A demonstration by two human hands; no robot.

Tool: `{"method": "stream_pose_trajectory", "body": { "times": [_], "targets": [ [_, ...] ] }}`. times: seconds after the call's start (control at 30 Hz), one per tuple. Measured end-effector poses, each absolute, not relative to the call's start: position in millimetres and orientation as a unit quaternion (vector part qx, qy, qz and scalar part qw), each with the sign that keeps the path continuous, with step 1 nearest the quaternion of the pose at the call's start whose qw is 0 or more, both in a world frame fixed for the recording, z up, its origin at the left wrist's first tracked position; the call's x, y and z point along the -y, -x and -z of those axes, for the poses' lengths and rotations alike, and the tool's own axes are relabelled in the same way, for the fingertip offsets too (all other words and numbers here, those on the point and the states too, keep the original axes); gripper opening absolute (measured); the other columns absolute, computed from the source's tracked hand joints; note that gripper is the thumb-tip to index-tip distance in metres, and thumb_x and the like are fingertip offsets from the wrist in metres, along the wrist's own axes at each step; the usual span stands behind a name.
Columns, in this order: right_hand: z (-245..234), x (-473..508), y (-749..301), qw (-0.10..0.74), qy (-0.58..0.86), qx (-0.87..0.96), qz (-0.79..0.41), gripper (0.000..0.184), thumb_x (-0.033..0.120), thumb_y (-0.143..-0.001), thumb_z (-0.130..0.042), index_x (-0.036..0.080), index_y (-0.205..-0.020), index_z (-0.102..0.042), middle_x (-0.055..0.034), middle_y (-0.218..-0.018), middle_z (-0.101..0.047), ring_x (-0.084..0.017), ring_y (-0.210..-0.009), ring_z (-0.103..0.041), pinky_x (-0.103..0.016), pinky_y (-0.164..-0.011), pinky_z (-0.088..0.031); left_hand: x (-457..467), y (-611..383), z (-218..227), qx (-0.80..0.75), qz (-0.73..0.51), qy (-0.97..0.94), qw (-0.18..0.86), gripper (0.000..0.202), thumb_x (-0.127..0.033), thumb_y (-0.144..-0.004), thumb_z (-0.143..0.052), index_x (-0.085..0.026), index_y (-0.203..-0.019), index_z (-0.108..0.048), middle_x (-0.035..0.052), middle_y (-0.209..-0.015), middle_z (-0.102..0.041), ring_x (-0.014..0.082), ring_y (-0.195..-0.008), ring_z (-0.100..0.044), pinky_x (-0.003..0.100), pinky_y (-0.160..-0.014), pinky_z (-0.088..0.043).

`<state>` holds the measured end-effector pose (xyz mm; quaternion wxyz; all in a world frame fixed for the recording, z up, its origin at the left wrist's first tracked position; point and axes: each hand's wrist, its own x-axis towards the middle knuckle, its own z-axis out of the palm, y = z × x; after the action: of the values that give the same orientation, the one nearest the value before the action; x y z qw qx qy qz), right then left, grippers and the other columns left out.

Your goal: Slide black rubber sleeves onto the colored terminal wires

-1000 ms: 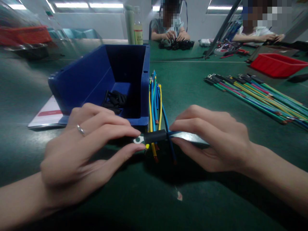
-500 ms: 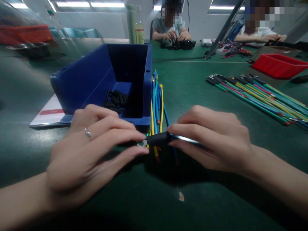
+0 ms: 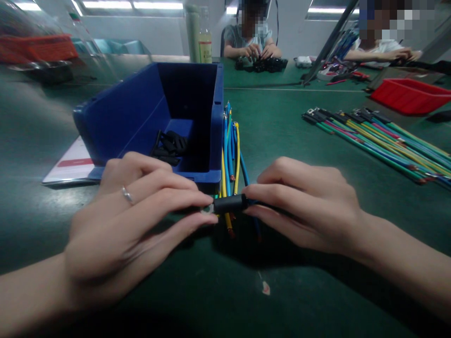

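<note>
My left hand [image 3: 141, 220], with a ring on one finger, pinches the metal cable lug [image 3: 207, 209] between thumb and fingertips. A black sleeve [image 3: 229, 203] sits around the cable right beside the lug. At the sleeve's other end, my right hand [image 3: 306, 211] is closed on the dark blue cable [image 3: 251, 202], most of which its fingers hide. Behind the sleeve lies a bundle of blue and yellow cables [image 3: 238, 155] with bare copper ends. More black sleeves [image 3: 172, 144] lie inside the blue bin [image 3: 120, 124] beyond my left hand.
Finished-looking cables with black sleeves [image 3: 373, 141] lie in a row at the right, near a red tray [image 3: 410, 96]. A paper booklet [image 3: 70, 164] is partly under the bin. Two people [image 3: 252, 42] work across the green table [image 3: 282, 291].
My right hand has shifted slightly left, its fingers nearer the sleeve's end. The cable's shiny stretch beside the sleeve no longer shows. My left hand keeps its pinch on the lug.
</note>
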<state>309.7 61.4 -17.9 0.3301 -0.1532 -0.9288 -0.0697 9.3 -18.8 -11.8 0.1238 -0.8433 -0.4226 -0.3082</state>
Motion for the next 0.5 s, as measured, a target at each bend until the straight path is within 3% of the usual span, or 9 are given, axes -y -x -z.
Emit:
{"method": "stream_pose_trajectory", "body": {
  "times": [0.13,0.23,0.33,0.4,0.5],
  "targets": [
    [16,-63,-312,0.325,0.152,0.93,0.076,0.025,0.024,-0.125,-0.055,0.021,-0.116,-0.077,-0.0053,-0.098,-0.074,-0.018,-0.08,-0.066,-0.032,-0.066,-0.05,20,-10,12,0.434,0.319,0.833,0.131,0.01,-0.041,-0.122,-0.069,-0.038,-0.123,-0.078,-0.0088,-0.108,-0.088,0.0239,-0.107,-0.073,0.04,-0.092,-0.05],
    [11,-65,-316,0.336,0.155,0.924,0.095,0.026,0.021,-0.124,-0.055,0.022,-0.109,-0.076,-0.005,-0.098,-0.075,-0.018,-0.08,-0.066,-0.033,-0.067,-0.05,18,-8,10,0.44,0.312,0.83,0.143,0.01,-0.037,-0.118,-0.075,-0.037,-0.127,-0.077,-0.0065,-0.114,-0.087,0.0255,-0.111,-0.073,0.041,-0.097,-0.053],
    [6,-71,-320,0.362,0.176,0.91,0.099,0.021,0.018,-0.122,-0.059,0.023,-0.109,-0.075,-0.0047,-0.1,-0.077,-0.019,-0.083,-0.07,-0.033,-0.069,-0.052,12,-3,7,0.431,0.297,0.832,0.183,0.024,-0.04,-0.118,-0.069,-0.03,-0.139,-0.074,0.0038,-0.132,-0.084,0.0319,-0.12,-0.074,0.049,-0.109,-0.055],
    [4,-76,-322,0.382,0.206,0.897,0.084,0.019,0.016,-0.119,-0.062,0.023,-0.108,-0.075,-0.0052,-0.1,-0.077,-0.02,-0.085,-0.072,-0.034,-0.071,-0.053,6,0,7,0.436,0.273,0.829,0.219,0.042,-0.051,-0.121,-0.055,-0.021,-0.147,-0.071,0.0139,-0.142,-0.082,0.0407,-0.131,-0.073,0.057,-0.113,-0.055],
    [5,-86,-324,0.395,0.275,0.874,0.062,0.02,0.016,-0.117,-0.062,0.024,-0.102,-0.072,-0.0063,-0.098,-0.076,-0.022,-0.084,-0.072,-0.036,-0.074,-0.054,-6,4,9,0.467,0.201,0.826,0.242,0.061,-0.064,-0.121,-0.045,-0.015,-0.143,-0.073,0.0216,-0.141,-0.084,0.0469,-0.128,-0.078,0.058,-0.102,-0.059]
  ]
}}
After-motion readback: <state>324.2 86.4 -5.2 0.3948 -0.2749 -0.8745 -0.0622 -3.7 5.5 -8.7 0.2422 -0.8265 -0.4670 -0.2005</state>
